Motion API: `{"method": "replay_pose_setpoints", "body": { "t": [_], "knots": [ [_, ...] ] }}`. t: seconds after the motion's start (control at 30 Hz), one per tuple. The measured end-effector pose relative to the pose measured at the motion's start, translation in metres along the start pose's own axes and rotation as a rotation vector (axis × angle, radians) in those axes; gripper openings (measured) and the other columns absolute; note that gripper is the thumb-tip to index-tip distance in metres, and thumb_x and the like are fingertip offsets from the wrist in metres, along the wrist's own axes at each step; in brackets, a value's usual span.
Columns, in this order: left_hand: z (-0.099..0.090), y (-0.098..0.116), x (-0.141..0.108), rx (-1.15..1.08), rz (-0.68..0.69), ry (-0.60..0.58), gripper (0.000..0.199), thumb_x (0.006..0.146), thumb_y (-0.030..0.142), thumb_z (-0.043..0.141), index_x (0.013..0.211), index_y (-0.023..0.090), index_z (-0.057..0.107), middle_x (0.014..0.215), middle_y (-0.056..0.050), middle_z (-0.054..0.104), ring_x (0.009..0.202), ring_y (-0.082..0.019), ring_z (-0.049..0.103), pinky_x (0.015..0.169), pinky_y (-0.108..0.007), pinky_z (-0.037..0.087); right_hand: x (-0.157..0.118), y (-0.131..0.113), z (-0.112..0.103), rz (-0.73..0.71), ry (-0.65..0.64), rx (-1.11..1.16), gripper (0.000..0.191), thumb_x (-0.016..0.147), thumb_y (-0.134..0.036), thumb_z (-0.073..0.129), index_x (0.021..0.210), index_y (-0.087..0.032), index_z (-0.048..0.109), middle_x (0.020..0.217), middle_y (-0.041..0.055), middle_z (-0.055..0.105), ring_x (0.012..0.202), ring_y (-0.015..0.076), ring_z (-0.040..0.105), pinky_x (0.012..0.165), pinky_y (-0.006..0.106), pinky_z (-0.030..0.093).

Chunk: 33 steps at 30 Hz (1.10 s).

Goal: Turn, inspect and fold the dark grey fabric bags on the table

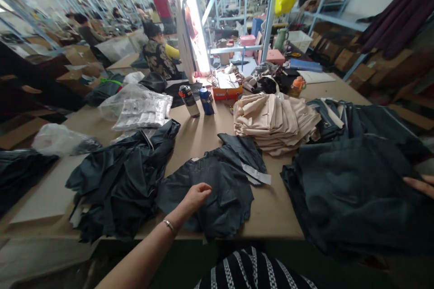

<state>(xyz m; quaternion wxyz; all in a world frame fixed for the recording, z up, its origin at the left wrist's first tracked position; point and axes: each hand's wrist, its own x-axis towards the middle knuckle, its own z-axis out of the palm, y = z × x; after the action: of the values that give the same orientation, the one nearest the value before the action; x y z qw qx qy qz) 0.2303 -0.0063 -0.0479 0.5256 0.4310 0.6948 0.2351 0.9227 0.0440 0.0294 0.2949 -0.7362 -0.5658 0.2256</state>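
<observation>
My left hand [197,195], a bracelet on its wrist, is over a dark blue-green garment piece [220,185] on the table. Its fingers are curled together, and nothing shows in them. A pale strip [256,174] lies on the far right part of that piece. At the right edge of the view, my right hand [420,185] is partly cut off. Its visible fingers are stretched out on a large pile of dark fabric [352,185]. To the left lies a crumpled heap of dark garments [125,180].
A stack of beige garments [271,119] sits beyond the dark pile. Two bottles, one grey [190,101] and one blue [206,101], stand mid-table near an orange box [227,92]. Plastic-wrapped packs [142,110] lie left. A seated person [159,54] is across the table.
</observation>
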Motion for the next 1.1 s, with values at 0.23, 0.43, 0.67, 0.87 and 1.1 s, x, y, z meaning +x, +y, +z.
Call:
{"method": "replay_pose_setpoints", "body": {
  "t": [0.23,0.43,0.67,0.87,1.1],
  "knots": [
    [0.016,-0.032,0.003,0.123,0.034,0.006,0.024,0.064,0.026,0.056,0.081,0.013,0.066,0.083,-0.006,0.068,0.08,-0.019,0.06,0.076,-0.028,0.045,-0.02,-0.14,0.157,-0.436,-0.084,-0.347,0.044,0.087,-0.047,0.035,0.111,-0.017,0.056,0.107,0.0172,0.058,0.091,0.0227,0.057,0.08,0.042,0.045],
    [0.025,-0.048,0.006,0.248,0.057,0.07,0.022,0.069,0.02,0.054,0.087,0.012,0.065,0.094,-0.009,0.066,0.091,-0.019,0.06,0.086,-0.028,0.043,-0.071,-0.223,0.382,-0.577,-0.552,-0.52,0.063,0.064,-0.014,0.067,0.125,-0.019,0.05,0.117,0.0117,0.055,0.104,0.0257,0.051,0.086,0.038,0.045],
    [0.033,-0.052,0.005,0.312,0.077,0.074,0.021,0.073,0.016,0.052,0.089,0.015,0.065,0.096,-0.006,0.065,0.091,-0.017,0.059,0.085,-0.026,0.043,-0.062,-0.218,0.422,-0.459,-0.584,-0.668,0.044,0.085,-0.007,0.036,0.127,-0.015,0.045,0.12,0.019,0.047,0.107,0.0275,0.047,0.085,0.046,0.043],
    [0.029,-0.052,0.008,0.333,0.104,0.021,0.021,0.068,0.013,0.056,0.086,0.013,0.067,0.094,-0.007,0.066,0.092,-0.018,0.06,0.086,-0.025,0.043,-0.058,-0.21,0.406,-0.318,-0.606,-0.561,0.051,0.076,-0.003,0.045,0.123,-0.023,0.049,0.125,0.0138,0.048,0.111,0.0262,0.049,0.089,0.045,0.041],
    [0.03,-0.053,0.007,0.34,0.145,0.07,0.016,0.065,0.015,0.055,0.078,0.015,0.065,0.086,-0.006,0.065,0.086,-0.019,0.06,0.081,-0.027,0.044,-0.055,-0.187,0.373,-0.034,-0.6,-0.072,0.027,0.073,-0.009,0.043,0.094,-0.012,0.06,0.086,0.0094,0.064,0.085,0.0191,0.06,0.075,0.029,0.046]
  ]
}}
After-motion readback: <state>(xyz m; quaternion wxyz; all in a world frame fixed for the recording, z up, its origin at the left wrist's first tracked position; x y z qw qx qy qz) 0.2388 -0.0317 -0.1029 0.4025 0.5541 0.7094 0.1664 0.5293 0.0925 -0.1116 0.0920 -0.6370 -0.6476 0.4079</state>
